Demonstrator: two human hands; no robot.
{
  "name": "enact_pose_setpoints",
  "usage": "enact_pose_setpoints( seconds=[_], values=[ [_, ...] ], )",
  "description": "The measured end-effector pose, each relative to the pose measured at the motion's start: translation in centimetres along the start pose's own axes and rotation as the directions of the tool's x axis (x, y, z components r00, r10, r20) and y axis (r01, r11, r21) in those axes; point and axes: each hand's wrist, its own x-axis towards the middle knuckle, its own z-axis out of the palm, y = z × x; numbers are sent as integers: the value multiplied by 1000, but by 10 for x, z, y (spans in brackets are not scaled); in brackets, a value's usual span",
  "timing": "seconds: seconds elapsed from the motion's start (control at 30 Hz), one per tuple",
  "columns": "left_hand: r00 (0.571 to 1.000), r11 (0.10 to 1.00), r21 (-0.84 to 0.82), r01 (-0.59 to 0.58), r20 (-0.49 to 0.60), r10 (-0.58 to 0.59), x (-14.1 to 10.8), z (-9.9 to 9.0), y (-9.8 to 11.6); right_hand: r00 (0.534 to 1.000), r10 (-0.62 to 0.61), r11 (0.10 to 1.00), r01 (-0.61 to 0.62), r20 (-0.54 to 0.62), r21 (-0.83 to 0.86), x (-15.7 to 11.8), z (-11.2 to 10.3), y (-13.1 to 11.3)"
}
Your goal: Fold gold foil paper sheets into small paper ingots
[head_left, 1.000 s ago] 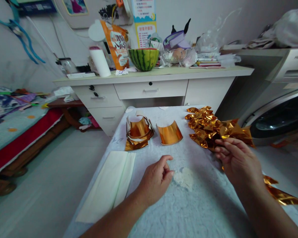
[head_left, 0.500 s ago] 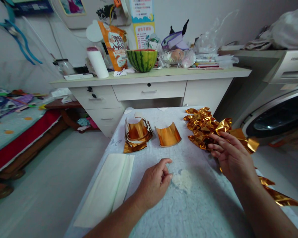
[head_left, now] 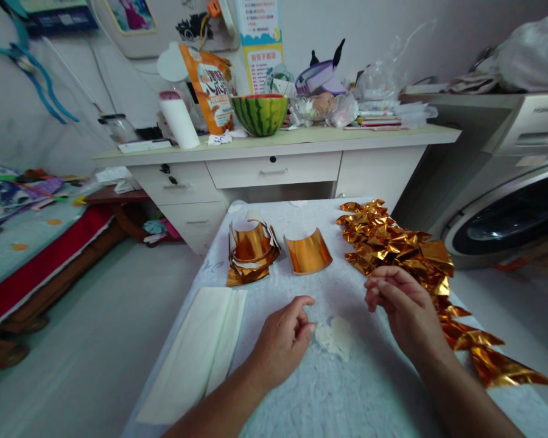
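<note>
My left hand [head_left: 283, 340] rests over the middle of the cloth-covered table, thumb and index finger apart, nothing between them. My right hand [head_left: 404, 310] is just left of a long pile of folded gold foil pieces [head_left: 388, 240]; its thumb and fingertips are drawn together and no item shows in them. Beyond my hands lies a curved stack of gold foil sheets [head_left: 309, 252]. Left of it sits a rolled bundle of gold foil with pale paper edges [head_left: 252, 246]. A folded pale sheet [head_left: 196, 353] is left of my left hand.
The table [head_left: 265, 395] has a pale worn patch [head_left: 335, 336] between my hands. Behind stands a white desk [head_left: 274, 167] with a cut watermelon [head_left: 260, 115], an orange snack bag [head_left: 214, 91] and a paper roll [head_left: 180, 121]. A washing machine [head_left: 530, 146] is at right, a bed [head_left: 41, 243] at left.
My right hand has moved left and slightly down, off the foil pile, and its fingers have drawn together. A gold piece near it now lies flat on the pile. My left hand stays put.
</note>
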Motion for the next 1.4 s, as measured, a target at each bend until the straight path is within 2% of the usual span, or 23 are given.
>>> enact_pose_setpoints(
  seconds=[0.07, 0.13, 0.27, 0.4, 0.5, 0.6, 0.7, 0.87, 1.0, 1.2, 1.4],
  values=[
    [1000, 1000, -5, 2, -6, -2, 0, 0, 0, 997, -5, 990, 16, 74, -140, -3, 3, 8],
    [1000, 1000, -3, -2, -16, 2, 1, 1, -1, 992, -46, 944, 82, 119, -319, -6, 6, 15],
    [999, 1000, 9, -9, -31, 9, 2, 1, 0, 970, -109, 746, 224, 217, -627, -8, 14, 23],
    [998, 1000, 1, -29, -49, 29, 3, 0, 1, 953, -63, 583, 278, 298, -764, -4, 19, 19],
    [997, 999, -5, -53, -50, 53, 3, -1, 1, 946, -20, 486, 293, 324, -823, 5, 20, 14],
    [997, 997, -7, -72, -42, 71, 3, -1, 0, 954, -21, 396, 282, 298, -874, 21, 22, 11],
    [996, 997, -2, -80, -36, 80, 3, -2, 1, 957, -111, 333, 289, 267, -898, 41, 29, 13],
    [997, 997, 6, -72, -27, 72, 4, -3, 3, 942, -250, 103, 256, 224, -961, 58, 51, 18],
    [998, 998, 0, -67, -12, 67, 3, -3, 3, 944, -256, -18, 210, 207, -978, 59, 63, 15],
    [997, 997, -4, -77, -4, 77, 3, -3, 2, 940, -217, -111, 242, 261, -964, 56, 65, 11],
    [997, 997, -1, -80, -2, 80, 4, -4, 1, 944, -198, -148, 239, 265, -960, 54, 63, 15]
  ],
)
